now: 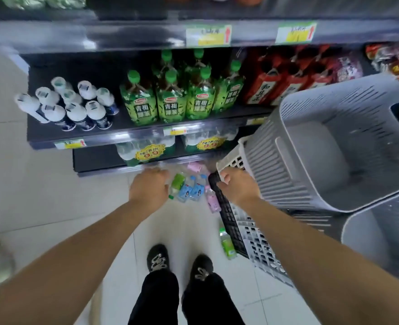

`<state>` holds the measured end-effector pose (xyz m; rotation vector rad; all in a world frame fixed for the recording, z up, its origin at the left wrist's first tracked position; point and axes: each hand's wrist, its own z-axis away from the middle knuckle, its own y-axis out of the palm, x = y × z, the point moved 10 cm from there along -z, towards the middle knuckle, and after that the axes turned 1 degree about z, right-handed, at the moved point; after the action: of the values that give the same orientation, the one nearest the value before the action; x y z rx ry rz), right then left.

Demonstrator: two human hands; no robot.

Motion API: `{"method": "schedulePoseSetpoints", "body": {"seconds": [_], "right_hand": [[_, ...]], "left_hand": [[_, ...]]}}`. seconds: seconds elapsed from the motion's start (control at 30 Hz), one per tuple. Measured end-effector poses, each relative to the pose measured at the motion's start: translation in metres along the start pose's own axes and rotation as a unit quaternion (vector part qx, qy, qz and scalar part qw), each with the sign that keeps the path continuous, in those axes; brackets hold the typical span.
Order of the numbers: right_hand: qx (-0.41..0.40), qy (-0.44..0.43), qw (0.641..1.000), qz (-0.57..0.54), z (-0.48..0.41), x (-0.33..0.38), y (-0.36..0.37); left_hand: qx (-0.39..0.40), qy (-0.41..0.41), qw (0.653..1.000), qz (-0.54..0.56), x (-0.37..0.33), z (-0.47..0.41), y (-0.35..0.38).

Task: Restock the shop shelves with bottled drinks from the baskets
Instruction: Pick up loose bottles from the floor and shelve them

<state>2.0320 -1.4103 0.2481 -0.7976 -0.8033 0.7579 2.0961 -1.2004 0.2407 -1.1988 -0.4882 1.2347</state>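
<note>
While the person stands facing the shelves, the right hand (237,187) grips the rim of the black lattice basket (228,219), thumb hooked over it. The left hand (149,187) hangs over a cluster of small bottles (193,188) lying on the floor just left of that basket. Whether its fingers (157,171) hold anything cannot be told. One green bottle (228,246) lies nearer, beside the basket. Green tea bottles (170,102) stand on the far shelf (76,137).

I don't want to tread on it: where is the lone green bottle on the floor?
Head view, right of centre: the green bottle lies on the floor against the black crate, just right of the person's right shoe.
</note>
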Motion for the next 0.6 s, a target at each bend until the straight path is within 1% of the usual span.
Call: {"method": "schedulePoseSetpoints", "body": {"seconds": [0.3, 0.43, 0.6], "right_hand": [[0.062, 0.019, 0.997, 0.037, -0.088, -0.066, 0.171], [0.076, 0.038, 0.996, 0.017, -0.134, -0.103, 0.247], [0.078, 0.051, 0.996, 0.008, -0.188, -0.143, 0.334]], "left_hand": [[0.052, -0.014, 0.999, 0.004, 0.05, -0.078, 0.171], [0.063, -0.025, 0.998, 0.004, 0.074, -0.118, 0.251], [0.075, -0.011, 0.997, -0.022, 0.095, -0.163, 0.344]]}}
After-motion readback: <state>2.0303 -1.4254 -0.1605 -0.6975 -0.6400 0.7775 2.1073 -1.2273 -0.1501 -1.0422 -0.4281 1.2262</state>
